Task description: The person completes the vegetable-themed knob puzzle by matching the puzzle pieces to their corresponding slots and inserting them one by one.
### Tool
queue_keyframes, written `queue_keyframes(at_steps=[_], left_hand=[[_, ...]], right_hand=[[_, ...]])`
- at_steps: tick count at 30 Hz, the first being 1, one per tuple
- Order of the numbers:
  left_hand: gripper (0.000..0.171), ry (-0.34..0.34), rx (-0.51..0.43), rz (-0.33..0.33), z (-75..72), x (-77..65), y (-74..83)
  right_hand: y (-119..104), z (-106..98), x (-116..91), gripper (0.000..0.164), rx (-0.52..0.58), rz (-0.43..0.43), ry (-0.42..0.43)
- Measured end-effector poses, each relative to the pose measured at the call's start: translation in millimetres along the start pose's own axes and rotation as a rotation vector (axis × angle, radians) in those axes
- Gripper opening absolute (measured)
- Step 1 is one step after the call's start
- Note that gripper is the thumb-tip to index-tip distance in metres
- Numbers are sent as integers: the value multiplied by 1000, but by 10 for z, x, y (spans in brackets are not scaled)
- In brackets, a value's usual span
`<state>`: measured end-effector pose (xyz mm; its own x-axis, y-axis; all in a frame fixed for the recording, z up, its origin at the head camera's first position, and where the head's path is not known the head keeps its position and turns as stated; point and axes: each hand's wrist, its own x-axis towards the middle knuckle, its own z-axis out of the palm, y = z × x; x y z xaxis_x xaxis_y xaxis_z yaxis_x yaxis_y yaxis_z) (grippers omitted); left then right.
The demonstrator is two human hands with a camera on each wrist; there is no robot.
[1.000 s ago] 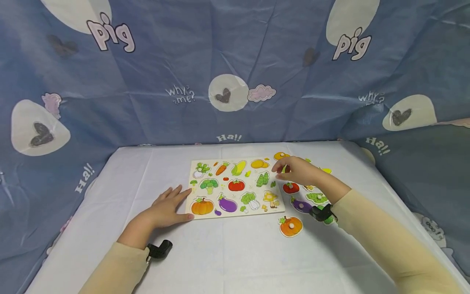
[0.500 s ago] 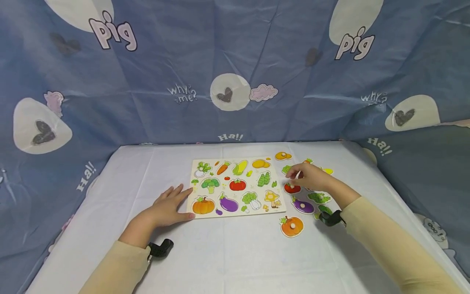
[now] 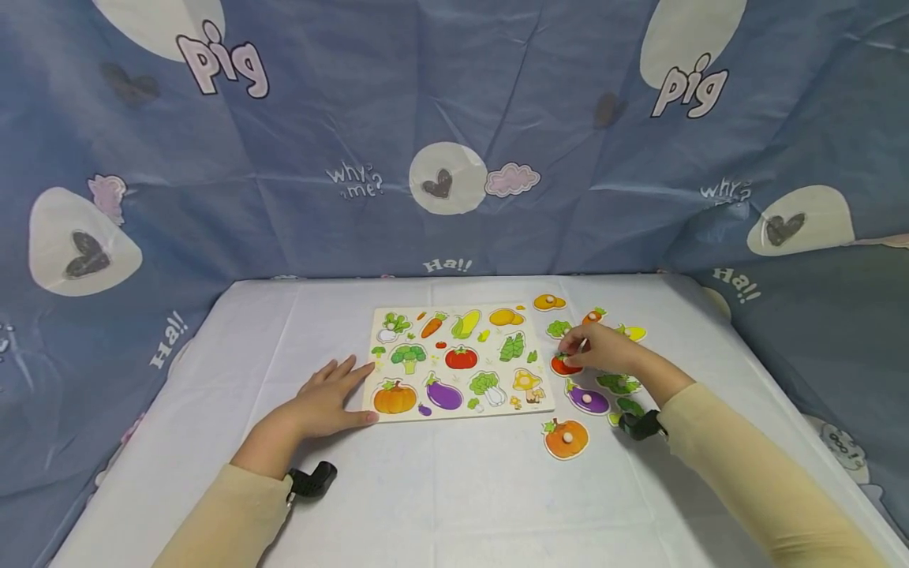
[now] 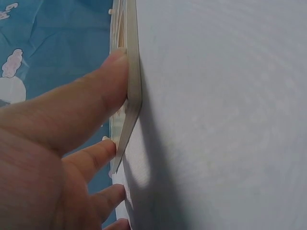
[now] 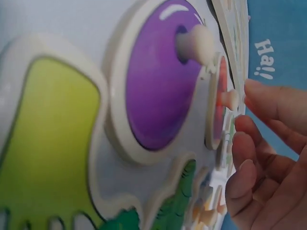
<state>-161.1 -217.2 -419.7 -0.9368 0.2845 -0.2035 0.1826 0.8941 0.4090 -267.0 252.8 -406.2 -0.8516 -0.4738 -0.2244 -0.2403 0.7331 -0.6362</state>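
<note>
A pegged puzzle board [image 3: 426, 310] with vegetable pictures lies flat on the table. My left hand [image 3: 319, 404] rests at its near left corner, fingers spread; in the left wrist view the thumb [image 4: 112, 79] presses on the board's edge [image 4: 133, 57]. Right of the board, my right hand [image 3: 600, 349] is over the tomato piece [image 3: 563, 365], partly covering it. In the right wrist view thumb and index finger stand apart at the tomato piece's knob [image 5: 231, 99]; whether they touch it I cannot tell. The eggplant piece [image 5: 153, 96] lies close by.
Several more knobbed pieces lie around my right hand: potato [image 3: 548, 302], carrot [image 3: 595, 315], corn [image 3: 634, 333], pumpkin [image 3: 566, 439] and green vegetables [image 3: 619, 384]. White cloth covers the table [image 3: 440, 489]; a blue printed curtain [image 3: 298, 118] hangs behind it.
My right hand has moved right from the board's right edge to the tomato piece and come down over it. The left hand has stayed on the board's corner.
</note>
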Motion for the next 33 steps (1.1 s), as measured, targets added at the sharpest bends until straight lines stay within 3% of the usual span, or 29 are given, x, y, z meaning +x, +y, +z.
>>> queue_keyframes(at_steps=[14, 33], left_hand=[[93, 8, 12, -2, 13, 7, 7], [92, 14, 9, 0, 14, -1, 2]], right_hand=[[35, 90, 12, 9, 10, 30, 16], [24, 113, 26, 11, 123, 98, 9]])
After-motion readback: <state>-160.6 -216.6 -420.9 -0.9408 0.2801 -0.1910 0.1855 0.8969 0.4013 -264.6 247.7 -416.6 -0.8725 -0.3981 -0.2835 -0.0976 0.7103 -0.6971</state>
